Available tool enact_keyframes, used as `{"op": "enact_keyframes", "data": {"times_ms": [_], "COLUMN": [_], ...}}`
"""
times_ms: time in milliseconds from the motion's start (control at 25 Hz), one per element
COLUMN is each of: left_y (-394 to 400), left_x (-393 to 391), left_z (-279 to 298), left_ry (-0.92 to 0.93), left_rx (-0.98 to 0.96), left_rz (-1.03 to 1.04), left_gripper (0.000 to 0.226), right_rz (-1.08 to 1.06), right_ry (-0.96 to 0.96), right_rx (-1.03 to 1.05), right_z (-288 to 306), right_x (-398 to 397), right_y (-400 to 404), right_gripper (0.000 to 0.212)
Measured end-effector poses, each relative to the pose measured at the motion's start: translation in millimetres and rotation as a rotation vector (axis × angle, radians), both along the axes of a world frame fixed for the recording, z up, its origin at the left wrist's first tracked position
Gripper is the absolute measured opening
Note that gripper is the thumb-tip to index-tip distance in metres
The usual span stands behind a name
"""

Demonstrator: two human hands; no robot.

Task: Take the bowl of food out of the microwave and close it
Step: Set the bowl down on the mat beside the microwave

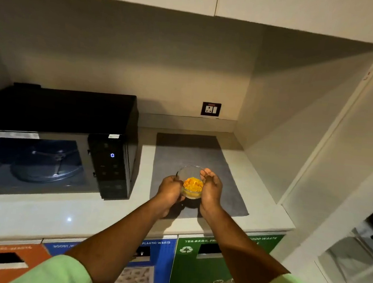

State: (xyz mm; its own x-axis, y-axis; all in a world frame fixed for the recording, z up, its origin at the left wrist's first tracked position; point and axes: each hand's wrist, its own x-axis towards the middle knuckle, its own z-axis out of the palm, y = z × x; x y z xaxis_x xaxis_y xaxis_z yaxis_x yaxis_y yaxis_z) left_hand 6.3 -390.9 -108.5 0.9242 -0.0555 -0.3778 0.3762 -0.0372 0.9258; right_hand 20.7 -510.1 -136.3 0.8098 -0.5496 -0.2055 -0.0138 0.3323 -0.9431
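Note:
A clear glass bowl (189, 175) with yellow-orange food (193, 184) in it is over the grey mat (223, 177), to the right of the microwave. My left hand (170, 190) grips its left side and my right hand (210, 189) grips its right rim. Whether the bowl touches the mat I cannot tell. The black microwave (110, 157) stands on the counter at the left. Its cavity is exposed, with the bare glass turntable (45, 166) inside. The door itself is out of view.
The pale counter (63, 214) runs left to right, walled at the back and right. A wall socket (211, 109) sits behind the mat. Below the counter's front edge are orange (4, 258), blue (158, 257) and green (204, 265) waste bins. Cabinets hang overhead.

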Motion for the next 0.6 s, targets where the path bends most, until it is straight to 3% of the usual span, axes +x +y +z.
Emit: {"op": "enact_keyframes", "data": {"times_ms": [320, 600], "left_y": [-23.3, -31.1], "left_x": [84.6, 140.0], "left_z": [-42.4, -91.2], "left_ry": [-0.035, -0.109], "left_rx": [-0.124, -0.103], "left_rz": [0.060, -0.023], "left_gripper": [0.019, 0.036], "right_rz": [0.159, 0.281], "right_ry": [0.061, 0.060], "right_rx": [0.079, -0.255], "right_z": [-28.8, -50.2], "right_x": [56.3, 93.5], "right_y": [-35.8, -60.2], "right_gripper": [0.031, 0.025]}}
